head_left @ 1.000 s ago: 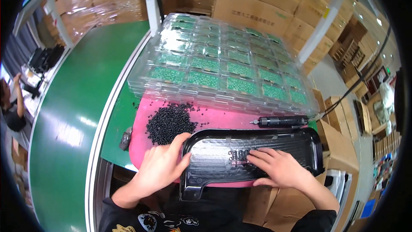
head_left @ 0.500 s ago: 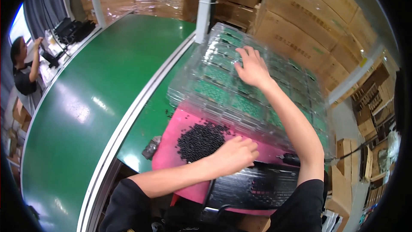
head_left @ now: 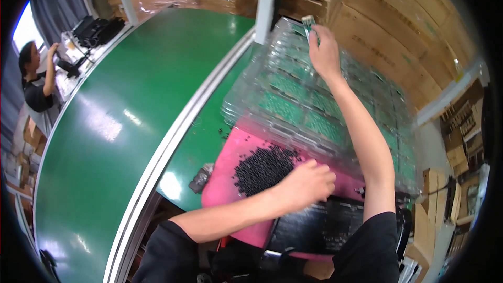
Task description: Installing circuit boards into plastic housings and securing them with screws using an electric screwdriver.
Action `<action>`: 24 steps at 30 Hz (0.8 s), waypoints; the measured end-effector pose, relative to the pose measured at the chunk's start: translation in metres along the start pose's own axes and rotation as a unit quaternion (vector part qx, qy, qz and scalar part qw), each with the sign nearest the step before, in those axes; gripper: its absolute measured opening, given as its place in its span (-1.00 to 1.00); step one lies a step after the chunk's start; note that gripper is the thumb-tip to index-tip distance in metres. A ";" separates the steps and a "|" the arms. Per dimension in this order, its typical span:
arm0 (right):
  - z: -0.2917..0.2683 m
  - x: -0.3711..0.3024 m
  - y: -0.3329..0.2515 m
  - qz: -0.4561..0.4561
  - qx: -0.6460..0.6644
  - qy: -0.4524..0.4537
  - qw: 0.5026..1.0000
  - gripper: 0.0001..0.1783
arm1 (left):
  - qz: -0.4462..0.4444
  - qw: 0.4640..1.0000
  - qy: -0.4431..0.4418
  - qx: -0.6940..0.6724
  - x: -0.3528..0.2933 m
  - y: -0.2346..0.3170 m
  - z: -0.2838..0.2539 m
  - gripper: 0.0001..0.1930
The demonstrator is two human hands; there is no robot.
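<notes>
My right hand (head_left: pixel 326 55) is raised over the far part of the clear plastic trays, pinching a small green circuit board (head_left: pixel 308 22) with a pale end. Rows of green boards lie in the compartments of the stacked trays (head_left: pixel 293 132). My left hand (head_left: pixel 309 182) hovers over the pink mat (head_left: pixel 222 181) with its fingers curled; whatever they may hold is hidden. Just left of it lies a heap of small black parts (head_left: pixel 262 170). Partly below that hand sits a black tray (head_left: pixel 298 229) with slots or rows in it.
A metal rail (head_left: pixel 173 131) separates my place from the wide green belt (head_left: pixel 136 78). A dark lump in clear wrapping (head_left: pixel 201 178) lies beside the mat. Stacked cartons (head_left: pixel 387 47) stand behind the trays. At far left, a person (head_left: pixel 39 86) works across the belt.
My right hand has lifted a circuit board out of the tray stack and moved slightly farther away. My left hand stays curled by the black heap. The whole view has shifted a little.
</notes>
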State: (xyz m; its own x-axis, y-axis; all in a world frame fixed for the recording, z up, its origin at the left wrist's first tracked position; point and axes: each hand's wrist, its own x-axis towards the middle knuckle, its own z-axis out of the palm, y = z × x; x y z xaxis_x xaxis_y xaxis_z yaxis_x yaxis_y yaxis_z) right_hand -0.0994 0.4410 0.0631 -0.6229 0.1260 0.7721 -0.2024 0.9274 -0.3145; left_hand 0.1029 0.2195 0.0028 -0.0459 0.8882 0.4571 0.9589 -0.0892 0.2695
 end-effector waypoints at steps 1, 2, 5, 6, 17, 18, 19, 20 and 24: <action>-0.011 -0.004 -0.007 0.004 0.068 0.098 0.993 -0.67 | 0.004 1.000 0.000 0.016 0.000 -0.001 -0.005 -0.76; -0.031 -0.016 -0.010 0.017 0.056 0.097 0.994 -0.67 | 0.010 1.000 0.000 0.030 0.000 -0.002 -0.009 -0.76; -0.101 -0.043 -0.051 0.145 0.258 0.028 0.955 -0.74 | 0.004 0.998 0.057 0.003 -0.005 0.000 -0.025 -0.80; -0.132 -0.057 -0.062 0.176 0.252 -0.019 0.951 -0.74 | 0.000 0.996 0.086 -0.019 -0.004 0.002 -0.033 -0.81; -0.271 -0.201 -0.130 0.109 0.182 -0.268 0.940 -0.86 | -0.007 0.989 0.110 -0.098 0.007 0.041 -0.040 -0.44; -0.275 -0.208 -0.128 0.118 0.182 -0.267 0.939 -0.86 | 0.007 0.990 0.099 -0.104 0.008 0.041 -0.040 -0.41; -0.278 -0.215 -0.126 0.091 0.185 -0.252 0.946 -0.81 | 0.002 0.988 0.101 -0.116 0.008 0.042 -0.037 -0.40; -0.282 -0.221 -0.124 0.063 0.188 -0.236 0.951 -0.75 | -0.004 0.986 0.103 -0.127 0.008 0.044 -0.035 -0.40; -0.313 -0.236 -0.122 0.074 0.100 -0.231 0.965 -0.41 | -0.013 0.984 0.096 -0.147 0.004 0.041 -0.035 -0.41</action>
State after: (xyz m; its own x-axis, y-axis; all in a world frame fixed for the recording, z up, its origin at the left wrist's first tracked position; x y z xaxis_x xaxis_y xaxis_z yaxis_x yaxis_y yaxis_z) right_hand 0.3090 0.4084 0.0927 -0.9172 0.0389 0.3964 -0.1978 0.8193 -0.5382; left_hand 0.1325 0.2038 0.0460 -0.1473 0.7931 0.5911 0.8361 -0.2195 0.5028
